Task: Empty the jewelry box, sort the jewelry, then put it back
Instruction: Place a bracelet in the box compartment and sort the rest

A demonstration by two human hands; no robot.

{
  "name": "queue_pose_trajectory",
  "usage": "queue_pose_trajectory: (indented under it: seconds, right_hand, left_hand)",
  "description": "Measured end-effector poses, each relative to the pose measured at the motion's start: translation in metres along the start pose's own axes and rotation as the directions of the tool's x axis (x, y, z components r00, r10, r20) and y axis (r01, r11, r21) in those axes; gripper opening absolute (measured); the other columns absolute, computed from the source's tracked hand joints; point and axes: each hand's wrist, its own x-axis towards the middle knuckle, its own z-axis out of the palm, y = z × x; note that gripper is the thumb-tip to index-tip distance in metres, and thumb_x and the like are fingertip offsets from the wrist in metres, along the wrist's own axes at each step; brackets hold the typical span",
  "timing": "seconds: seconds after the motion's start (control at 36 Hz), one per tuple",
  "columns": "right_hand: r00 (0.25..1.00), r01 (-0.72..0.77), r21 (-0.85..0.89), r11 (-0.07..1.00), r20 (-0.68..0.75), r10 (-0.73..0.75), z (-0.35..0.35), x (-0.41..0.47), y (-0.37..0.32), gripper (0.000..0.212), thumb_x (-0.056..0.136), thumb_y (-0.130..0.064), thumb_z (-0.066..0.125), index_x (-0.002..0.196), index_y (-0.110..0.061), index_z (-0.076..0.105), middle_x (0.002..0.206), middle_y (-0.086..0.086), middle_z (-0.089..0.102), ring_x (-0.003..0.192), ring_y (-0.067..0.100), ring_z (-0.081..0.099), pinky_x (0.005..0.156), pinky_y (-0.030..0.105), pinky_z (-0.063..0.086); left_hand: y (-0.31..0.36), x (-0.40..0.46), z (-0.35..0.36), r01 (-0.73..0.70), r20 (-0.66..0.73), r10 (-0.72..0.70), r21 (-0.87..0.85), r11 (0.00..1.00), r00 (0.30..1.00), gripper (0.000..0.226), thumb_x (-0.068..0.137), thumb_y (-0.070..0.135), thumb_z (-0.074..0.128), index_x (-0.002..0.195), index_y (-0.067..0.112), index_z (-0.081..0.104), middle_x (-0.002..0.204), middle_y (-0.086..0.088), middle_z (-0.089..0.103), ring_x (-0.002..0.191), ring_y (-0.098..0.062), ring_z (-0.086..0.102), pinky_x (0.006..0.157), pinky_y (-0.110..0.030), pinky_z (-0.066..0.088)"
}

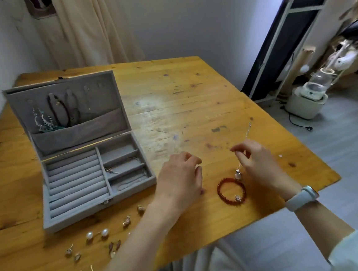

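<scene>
An open grey jewelry box [80,208] stands on the left of the wooden table [192,103]. Necklaces and dark bracelets [59,109] hang inside its lid; thin chains lie in its right compartments [125,169]. My right hand [257,162] pinches a thin silver chain [248,129] with a small pendant [238,174] dangling at its lower end. My left hand [181,178] hovers beside it, fingers curled, holding nothing that I can see. A red beaded bracelet [231,191] lies below the pendant. Several earrings [96,241], two with pearls, are spread in front of the box.
The table's right edge [321,165] runs diagonally near my right hand. Beyond it, on the floor, stand a white appliance with a cord [306,101] and a framed dark panel [278,45]. A curtain [89,28] hangs behind the table.
</scene>
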Motion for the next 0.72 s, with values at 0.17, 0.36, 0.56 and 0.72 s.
queue_pose_trajectory:
  seconds: [0.17, 0.36, 0.56, 0.72]
  right_hand:
    - [0.976, -0.178, -0.17, 0.969, 0.093, 0.196, -0.028, -0.013, 0.047, 0.022, 0.086, -0.004, 0.051, 0.101, -0.012, 0.065, 0.107, 0.009, 0.056, 0.105, 0.024, 0.045, 0.091, 0.031, 0.035]
    - [0.972, -0.138, -0.16, 0.978, 0.17, 0.165, -0.026, -0.018, 0.051, 0.021, 0.084, -0.009, 0.05, 0.098, -0.02, 0.06, 0.105, 0.0, 0.049, 0.102, 0.013, 0.039, 0.094, 0.035, 0.036]
    - [0.964, -0.046, -0.185, 0.982, 0.249, 0.092, -0.027, -0.023, 0.049, 0.017, 0.088, -0.024, 0.054, 0.104, -0.025, 0.057, 0.106, -0.005, 0.043, 0.105, 0.01, 0.034, 0.091, 0.032, 0.024]
    - [0.976, -0.084, -0.183, 0.979, 0.185, 0.118, -0.019, -0.017, 0.047, 0.007, 0.09, -0.025, 0.054, 0.083, -0.026, 0.051, 0.093, -0.01, 0.047, 0.094, 0.008, 0.036, 0.101, 0.043, 0.027]
  left_hand:
    - [0.018, 0.031, 0.048, 0.05, 0.207, -0.098, 0.227, 0.973, 0.973, 0.045, 0.096, 0.038, 0.032, 0.14, 0.025, 0.032, 0.155, -0.004, 0.012, 0.143, -0.027, 0.0, 0.113, -0.049, 0.004]
    - [0.006, 0.033, 0.065, 0.164, 0.206, -0.204, 0.198, 0.966, 0.957, 0.054, 0.095, 0.052, 0.023, 0.146, 0.037, 0.012, 0.157, 0.001, -0.001, 0.143, -0.024, -0.011, 0.113, -0.05, -0.007]
    - [0.004, 0.03, 0.07, 0.155, 0.192, -0.204, 0.24, 0.958, 0.96, 0.056, 0.095, 0.054, 0.016, 0.147, 0.036, 0.004, 0.157, 0.002, -0.006, 0.142, -0.023, -0.015, 0.113, -0.049, -0.01]
    - [0.004, 0.03, 0.071, 0.145, 0.194, -0.195, 0.244, 0.959, 0.961, 0.056, 0.095, 0.054, 0.015, 0.147, 0.035, 0.004, 0.156, 0.001, -0.007, 0.142, -0.024, -0.015, 0.113, -0.05, -0.01]
